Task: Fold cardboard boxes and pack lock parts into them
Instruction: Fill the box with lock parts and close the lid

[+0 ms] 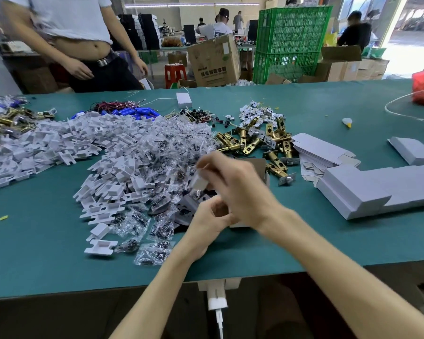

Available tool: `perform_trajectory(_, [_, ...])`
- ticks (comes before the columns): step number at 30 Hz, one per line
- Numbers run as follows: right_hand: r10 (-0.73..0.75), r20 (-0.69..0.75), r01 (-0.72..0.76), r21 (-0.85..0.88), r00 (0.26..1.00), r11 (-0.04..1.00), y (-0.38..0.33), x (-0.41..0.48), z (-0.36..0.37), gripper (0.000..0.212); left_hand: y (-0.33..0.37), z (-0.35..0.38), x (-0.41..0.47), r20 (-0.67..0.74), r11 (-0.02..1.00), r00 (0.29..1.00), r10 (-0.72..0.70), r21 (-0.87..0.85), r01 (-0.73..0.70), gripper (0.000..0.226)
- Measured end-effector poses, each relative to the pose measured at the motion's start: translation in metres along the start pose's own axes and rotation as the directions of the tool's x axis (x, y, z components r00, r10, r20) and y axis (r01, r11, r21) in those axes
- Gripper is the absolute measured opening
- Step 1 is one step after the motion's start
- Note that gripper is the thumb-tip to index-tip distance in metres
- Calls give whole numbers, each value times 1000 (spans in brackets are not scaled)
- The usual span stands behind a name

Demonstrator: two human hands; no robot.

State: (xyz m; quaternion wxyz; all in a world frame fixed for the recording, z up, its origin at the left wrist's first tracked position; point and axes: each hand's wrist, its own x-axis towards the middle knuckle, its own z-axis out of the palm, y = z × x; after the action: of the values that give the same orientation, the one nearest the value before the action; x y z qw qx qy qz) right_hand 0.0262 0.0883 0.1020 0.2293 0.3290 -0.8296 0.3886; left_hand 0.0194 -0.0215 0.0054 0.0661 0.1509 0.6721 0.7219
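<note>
Right hand: the right hand (235, 187) is blurred, raised over the left; a white piece (199, 182) appears to be pinched at its fingertips.
Left hand: the left hand (207, 225) is held low and close under the right, fingers curled round the lower part of a small cardboard box (256, 166).
Task's thing: the box is held between the two hands, its brown inner flap seen standing up behind the right hand; the long axis cannot be told.
Turning relation: the white piece is held just left of and above the box opening, so a short move rightward and down is judged to be needed; the right hand is nearer.
Parts within reach: bagged screws (154, 253) lie just left of the hands, white plastic trays (113, 152) beyond them, brass latch bolts (255, 140) just behind.
Box stock: flat blanks (321, 150) and folded boxes (367, 189) are stacked to the right.
Open room: bare table (47, 253) is seen between the hands and the near edge.
</note>
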Motion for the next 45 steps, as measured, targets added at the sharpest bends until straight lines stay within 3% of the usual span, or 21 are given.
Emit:
perform_trajectory(4, [112,-136,-122,-72,984,990,18,1,-61,7,-3,-2,1,-18,998,1000,-17,-62,16,38])
perform_trajectory(9, [317,10,-303,-267,948,915,35,-8,-84,6,-2,-2,0,-31,996,999,-21,-91,18,41])
perform_trajectory(17, [285,105,-201,-487,953,850,29,-11,-67,8,-1,0,-1,-38,995,999,-22,-96,18,41])
perform_trajectory(33, [334,129,-188,-617,934,764,15,-13,-65,25,-4,-2,1,-29,999,999,-16,-50,14,39])
perform_trajectory(38, [180,93,-86,-612,979,786,-2,-10,-52,19,-5,-3,2,-30,999,999,-28,-43,27,35])
perform_trajectory(42, [69,101,3,-581,992,814,-18,-5,-24,10,-4,-3,-1,-82,996,996,-24,89,31,13])
perform_trajectory(45, [32,181,78,-569,983,819,-24,-3,9,14,-4,-7,-6,-113,974,994,-15,222,40,26])
